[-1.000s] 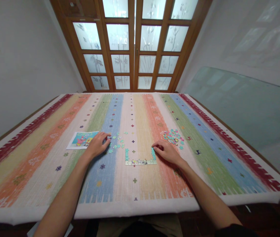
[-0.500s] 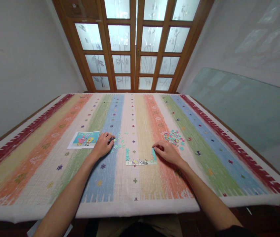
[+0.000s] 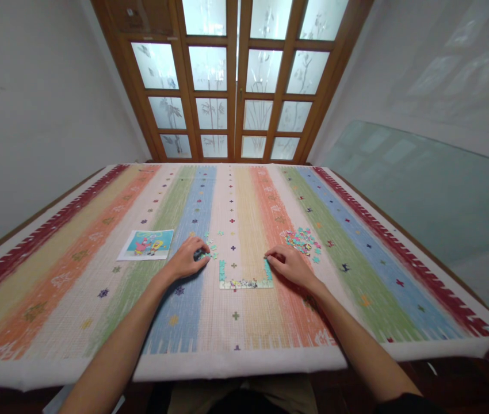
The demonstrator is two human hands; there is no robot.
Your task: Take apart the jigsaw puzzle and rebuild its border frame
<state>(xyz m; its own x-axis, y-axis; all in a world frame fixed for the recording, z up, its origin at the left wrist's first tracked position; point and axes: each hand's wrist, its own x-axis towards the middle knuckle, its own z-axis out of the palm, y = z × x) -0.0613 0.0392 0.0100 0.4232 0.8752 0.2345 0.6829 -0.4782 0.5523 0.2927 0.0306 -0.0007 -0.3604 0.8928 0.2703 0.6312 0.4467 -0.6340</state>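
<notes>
A partly joined jigsaw frame lies on the striped cloth, with a bottom row and a short turquoise column rising at each end. At the top of the right column, my right hand has its thumb and fingertip closed on a turquoise jigsaw piece. My left hand is curled beside loose turquoise pieces, left of the frame. Its thumb and fingers come close together, and whatever is between them is hidden. The reference picture, showing cartoon figures, lies left of that hand.
A heap of mixed-colour jigsaw pieces lies beyond my right hand. The striped cloth covers a wide table. Wooden glazed doors stand behind it, and a pale glass sheet leans at the right wall.
My left hand has shifted right and slightly nearer the frame, with its thumb and fingers drawn closer together. My right hand stays at the right column.
</notes>
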